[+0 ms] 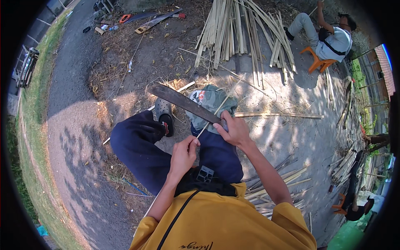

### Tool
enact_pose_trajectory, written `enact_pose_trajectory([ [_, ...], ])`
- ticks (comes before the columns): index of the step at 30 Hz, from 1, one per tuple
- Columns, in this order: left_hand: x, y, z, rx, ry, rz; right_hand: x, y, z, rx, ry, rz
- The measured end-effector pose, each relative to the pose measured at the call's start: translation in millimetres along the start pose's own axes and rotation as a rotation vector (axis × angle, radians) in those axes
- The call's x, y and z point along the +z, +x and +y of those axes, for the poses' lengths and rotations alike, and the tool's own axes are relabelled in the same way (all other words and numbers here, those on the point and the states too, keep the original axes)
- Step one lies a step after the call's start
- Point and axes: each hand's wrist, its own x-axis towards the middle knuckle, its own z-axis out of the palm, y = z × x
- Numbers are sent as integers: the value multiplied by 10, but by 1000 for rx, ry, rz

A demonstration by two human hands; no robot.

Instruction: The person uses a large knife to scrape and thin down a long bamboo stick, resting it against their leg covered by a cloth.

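My right hand [235, 130] is closed round the handle end of a machete [179, 102], whose long dark blade points up and to the left over my lap. Between the fingers of my left hand [183, 155] is pinched the near end of a thin bamboo strip [205, 128]. That strip slants away to the upper right and crosses the blade close to my right hand; whether the edge bites into it I cannot tell. Under both lies a grey-green cloth [229, 103] over my right knee. My right fingers hide the machete's handle.
Split bamboo strips [225, 33] lie in a big pile ahead, with more strips [287, 179] by my right side. Handsaws [158, 21] rest on the ground at the far left. Thin shavings surround my feet. One person [333, 41] sits on an orange stool [316, 62]; another person [356, 210] sits at right.
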Motion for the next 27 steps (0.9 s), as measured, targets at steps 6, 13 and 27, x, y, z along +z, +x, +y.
enact_pose_trajectory([
  [6, 30, -1, -2, -31, 26, -39, 75, -23, 85, 7, 26, 30],
  [13, -171, -360, 14, -127, 11, -73, -7, -44, 79, 105, 43, 16],
  [27, -268, -477, 89, -128, 28, -9, 5, 34, -29, 44, 21, -32],
])
